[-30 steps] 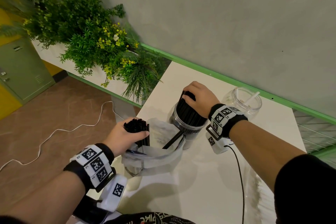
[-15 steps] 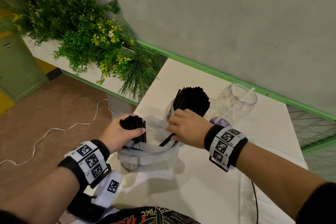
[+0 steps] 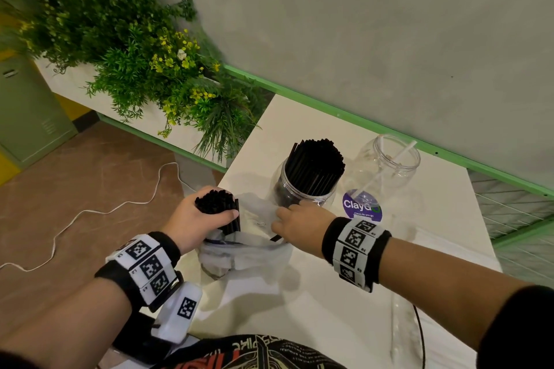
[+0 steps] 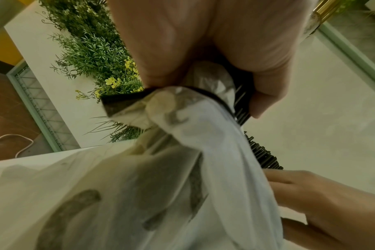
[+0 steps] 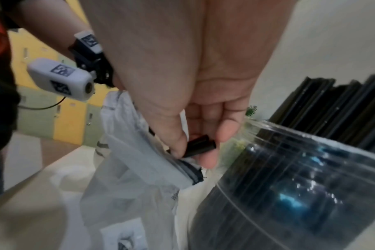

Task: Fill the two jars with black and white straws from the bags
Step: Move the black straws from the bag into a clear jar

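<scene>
On the white table a clear jar (image 3: 302,192) stands packed with upright black straws (image 3: 314,165). To its right a second clear jar (image 3: 389,165) holds one white straw (image 3: 386,169). In front of them sits a translucent plastic bag (image 3: 248,252). My left hand (image 3: 198,219) grips a bundle of black straws (image 3: 217,205) that stands in the bag's mouth, and bag plastic (image 4: 203,118) is bunched against that bundle. My right hand (image 3: 295,226) pinches loose black straws (image 5: 200,148) at the bag's rim (image 5: 182,169), right beside the full jar (image 5: 289,186).
A planter of green plants with yellow flowers (image 3: 144,60) runs along the table's far left. A grey wall with a green rail (image 3: 359,120) backs the table. A purple round sticker (image 3: 361,205) lies by the jars. A white cable (image 3: 90,213) trails over the brown floor.
My right hand has left the top of the black straws in the jar, come down to the bag's rim and taken hold of loose black straws. The left hand keeps its bundle.
</scene>
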Available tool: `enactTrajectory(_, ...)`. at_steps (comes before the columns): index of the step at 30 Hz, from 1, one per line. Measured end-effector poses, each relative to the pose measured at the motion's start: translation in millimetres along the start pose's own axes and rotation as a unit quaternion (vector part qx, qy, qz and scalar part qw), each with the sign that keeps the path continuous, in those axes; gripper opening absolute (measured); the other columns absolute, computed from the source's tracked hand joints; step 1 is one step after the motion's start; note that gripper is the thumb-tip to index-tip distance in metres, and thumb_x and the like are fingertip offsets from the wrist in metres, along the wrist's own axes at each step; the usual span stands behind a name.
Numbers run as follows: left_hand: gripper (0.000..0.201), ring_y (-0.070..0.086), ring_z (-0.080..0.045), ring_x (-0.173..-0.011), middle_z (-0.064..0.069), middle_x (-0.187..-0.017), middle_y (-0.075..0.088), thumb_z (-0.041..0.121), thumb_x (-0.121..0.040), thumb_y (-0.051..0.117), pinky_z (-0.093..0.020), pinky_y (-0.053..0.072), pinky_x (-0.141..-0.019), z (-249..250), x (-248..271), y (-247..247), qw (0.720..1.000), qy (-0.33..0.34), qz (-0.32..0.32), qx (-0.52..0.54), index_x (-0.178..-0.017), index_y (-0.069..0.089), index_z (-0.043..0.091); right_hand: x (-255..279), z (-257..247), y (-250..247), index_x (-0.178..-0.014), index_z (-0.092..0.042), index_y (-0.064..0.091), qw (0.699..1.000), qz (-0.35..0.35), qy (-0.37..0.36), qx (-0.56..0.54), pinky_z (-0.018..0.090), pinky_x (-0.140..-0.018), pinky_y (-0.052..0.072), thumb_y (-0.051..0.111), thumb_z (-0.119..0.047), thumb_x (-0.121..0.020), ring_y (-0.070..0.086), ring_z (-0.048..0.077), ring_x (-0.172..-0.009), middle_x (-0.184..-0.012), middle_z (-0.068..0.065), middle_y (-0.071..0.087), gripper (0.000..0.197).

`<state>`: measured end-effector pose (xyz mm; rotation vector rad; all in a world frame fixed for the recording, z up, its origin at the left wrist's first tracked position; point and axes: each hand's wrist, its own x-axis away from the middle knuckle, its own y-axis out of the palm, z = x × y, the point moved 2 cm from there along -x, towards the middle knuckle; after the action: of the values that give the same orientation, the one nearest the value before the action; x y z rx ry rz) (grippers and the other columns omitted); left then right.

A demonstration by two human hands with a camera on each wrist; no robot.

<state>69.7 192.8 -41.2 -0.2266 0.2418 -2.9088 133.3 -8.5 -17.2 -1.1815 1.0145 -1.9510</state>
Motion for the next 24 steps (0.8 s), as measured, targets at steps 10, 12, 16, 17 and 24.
enactTrajectory(10,0.019,0.061,-0.014,-0.081,0.001,-0.083,0.066,0.008,-0.075,0.078,-0.027,0.044,-0.074,5.5,1.9,8.7,1.000,0.016,0.013,-0.021,-0.082,0.065,0.021,9.0,23.1,-22.7,-0.084,-0.016,0.072,0.734,0.239,0.154,-0.616,0.020,-0.075,0.050,0.075,-0.014,-0.081,0.061,0.007,-0.076,-0.082,-0.003,0.068,0.005)
enactTrajectory(12,0.019,0.062,-0.014,-0.080,-0.001,-0.083,0.067,0.005,-0.075,0.077,-0.028,0.046,-0.074,9.7,1.5,16.2,1.000,0.015,0.015,-0.008,-0.083,0.066,0.019,5.8,16.4,-25.6,-0.085,-0.016,0.071,0.652,0.280,0.161,-0.686,0.027,-0.078,0.052,0.075,-0.014,-0.081,0.061,0.009,-0.075,-0.081,-0.003,0.068,0.006)
enactTrajectory(16,0.020,0.063,-0.007,-0.077,-0.001,-0.086,0.067,0.005,-0.074,0.078,-0.022,0.047,-0.073,13.5,0.6,29.5,1.000,0.019,0.003,0.024,-0.086,0.068,0.018,-0.1,-0.9,-25.8,-0.097,-0.016,0.071,0.640,0.362,0.187,-0.652,0.014,-0.073,0.045,0.066,-0.015,-0.089,0.056,-0.001,-0.077,-0.086,-0.009,0.062,0.009)
enactTrajectory(17,0.021,0.064,-0.005,-0.078,0.001,-0.086,0.067,0.007,-0.074,0.079,-0.020,0.047,-0.073,11.8,0.5,30.1,0.999,0.018,0.003,0.029,-0.088,0.069,0.019,-1.9,-6.4,-23.0,-0.101,-0.016,0.070,0.646,0.371,0.194,-0.638,0.014,-0.075,0.045,0.063,-0.017,-0.091,0.057,0.001,-0.083,-0.092,-0.006,0.062,0.012)
enactTrajectory(24,0.054,0.064,-0.001,-0.099,0.006,-0.105,0.070,0.028,-0.061,0.083,-0.013,0.047,-0.081,-2.7,4.8,20.7,0.996,0.015,-0.068,0.063,-0.110,0.061,0.031,-7.6,-40.1,-2.3,-0.137,-0.035,0.031,0.540,0.292,0.141,-0.776,0.017,-0.098,0.043,0.049,-0.027,-0.099,0.051,0.002,-0.120,-0.131,-0.006,0.052,0.043)
